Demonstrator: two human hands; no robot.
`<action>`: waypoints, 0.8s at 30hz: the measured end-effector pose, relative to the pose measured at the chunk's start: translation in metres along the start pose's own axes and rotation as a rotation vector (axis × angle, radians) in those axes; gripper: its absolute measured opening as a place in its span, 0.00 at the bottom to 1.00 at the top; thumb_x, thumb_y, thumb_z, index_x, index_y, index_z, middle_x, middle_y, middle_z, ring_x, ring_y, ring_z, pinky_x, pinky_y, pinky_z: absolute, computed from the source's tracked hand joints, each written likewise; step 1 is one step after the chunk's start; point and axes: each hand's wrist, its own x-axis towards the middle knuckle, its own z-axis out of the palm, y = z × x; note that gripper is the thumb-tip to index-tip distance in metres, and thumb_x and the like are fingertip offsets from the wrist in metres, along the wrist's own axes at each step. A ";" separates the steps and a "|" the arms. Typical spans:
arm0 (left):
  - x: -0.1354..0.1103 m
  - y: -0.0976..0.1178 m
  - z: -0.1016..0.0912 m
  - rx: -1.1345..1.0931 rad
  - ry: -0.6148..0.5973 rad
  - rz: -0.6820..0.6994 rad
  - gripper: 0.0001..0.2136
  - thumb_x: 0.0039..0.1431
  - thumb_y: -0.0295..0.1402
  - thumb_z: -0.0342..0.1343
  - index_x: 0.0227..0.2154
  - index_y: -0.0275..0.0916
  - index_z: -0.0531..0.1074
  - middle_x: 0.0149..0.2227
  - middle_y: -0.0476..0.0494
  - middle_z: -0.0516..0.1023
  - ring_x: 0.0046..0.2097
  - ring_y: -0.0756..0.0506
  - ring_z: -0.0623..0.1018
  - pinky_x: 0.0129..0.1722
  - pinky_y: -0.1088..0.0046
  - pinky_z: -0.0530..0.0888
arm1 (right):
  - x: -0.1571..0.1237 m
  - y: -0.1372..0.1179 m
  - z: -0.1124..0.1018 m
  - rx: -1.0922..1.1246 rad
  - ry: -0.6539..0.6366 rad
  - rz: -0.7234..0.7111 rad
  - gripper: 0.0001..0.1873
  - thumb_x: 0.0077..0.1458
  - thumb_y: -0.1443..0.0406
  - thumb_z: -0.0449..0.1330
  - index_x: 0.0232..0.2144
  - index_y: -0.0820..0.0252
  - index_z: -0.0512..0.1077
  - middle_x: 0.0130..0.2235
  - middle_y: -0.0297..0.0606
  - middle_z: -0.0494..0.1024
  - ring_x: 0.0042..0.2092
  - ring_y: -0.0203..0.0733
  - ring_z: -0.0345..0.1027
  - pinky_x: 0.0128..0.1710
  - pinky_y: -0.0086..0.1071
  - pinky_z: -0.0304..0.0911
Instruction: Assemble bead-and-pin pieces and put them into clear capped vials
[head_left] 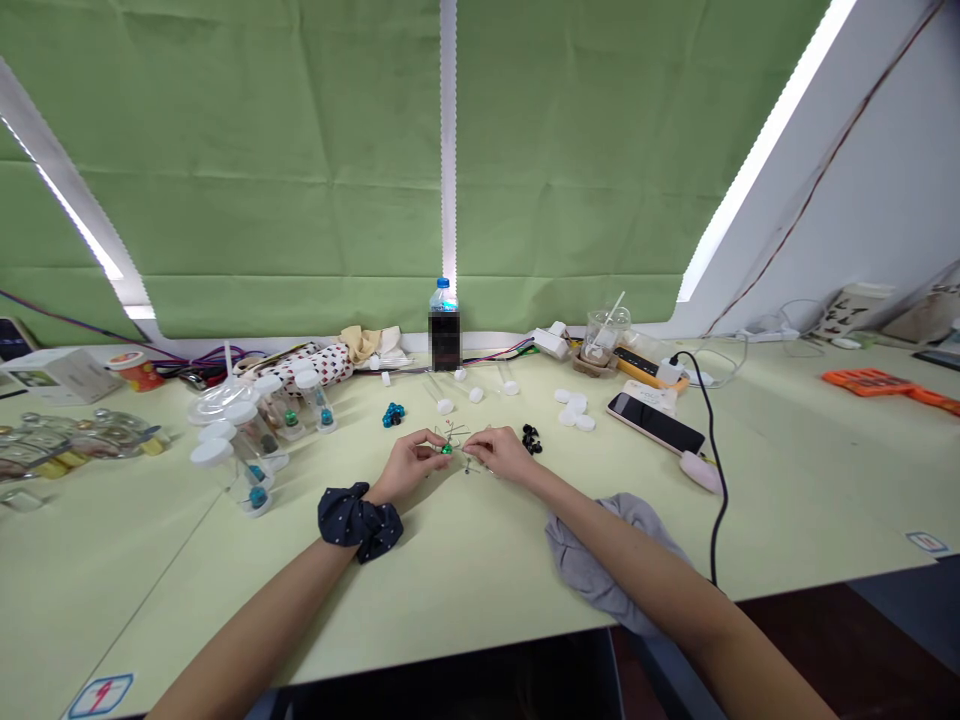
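Observation:
My left hand (409, 464) is closed in a pinch on a small green bead (447, 449) with thin wires sticking out of it. A dark dotted scrunchie (358, 520) sits on that wrist. My right hand (501, 452) is also pinched, gripping the thin wires (454, 433) just right of the bead. Both hands rest on the pale green table (465, 560) near its middle. A pile of teal beads (393, 414) lies just beyond the left hand, and a pile of black beads (532, 437) beside the right hand.
Clear lidded jars (259, 430) with beads stand at the left. White caps (574, 410), a phone (655, 422), a black cable (716, 470), a water bottle (444, 326) and a grey cloth (607, 560) lie around. Glass pots (67, 440) sit far left.

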 end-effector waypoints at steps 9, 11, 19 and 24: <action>0.000 -0.001 0.000 0.030 -0.046 0.012 0.14 0.47 0.37 0.60 0.36 0.36 0.71 0.25 0.46 0.76 0.28 0.46 0.77 0.30 0.70 0.74 | 0.000 0.000 0.002 0.178 -0.088 0.067 0.09 0.52 0.65 0.56 0.27 0.64 0.75 0.20 0.34 0.73 0.23 0.33 0.65 0.25 0.24 0.59; 0.000 0.000 0.000 0.038 -0.048 0.007 0.14 0.47 0.38 0.60 0.36 0.35 0.71 0.26 0.45 0.76 0.28 0.46 0.77 0.30 0.69 0.74 | 0.000 0.001 0.003 0.221 -0.095 0.101 0.10 0.52 0.63 0.57 0.27 0.64 0.75 0.19 0.34 0.73 0.21 0.32 0.63 0.23 0.24 0.59; 0.000 0.002 -0.001 0.037 -0.085 0.015 0.14 0.48 0.37 0.60 0.36 0.35 0.72 0.25 0.46 0.76 0.27 0.47 0.76 0.30 0.71 0.72 | 0.000 0.006 0.006 0.338 -0.127 0.190 0.11 0.49 0.61 0.58 0.26 0.64 0.75 0.16 0.32 0.70 0.19 0.31 0.62 0.21 0.23 0.57; -0.001 0.003 -0.002 0.049 -0.089 0.024 0.13 0.49 0.35 0.59 0.37 0.35 0.73 0.25 0.45 0.77 0.27 0.48 0.76 0.30 0.72 0.72 | 0.000 0.007 0.007 0.396 -0.144 0.205 0.11 0.49 0.61 0.58 0.27 0.65 0.75 0.16 0.32 0.70 0.20 0.31 0.62 0.20 0.23 0.55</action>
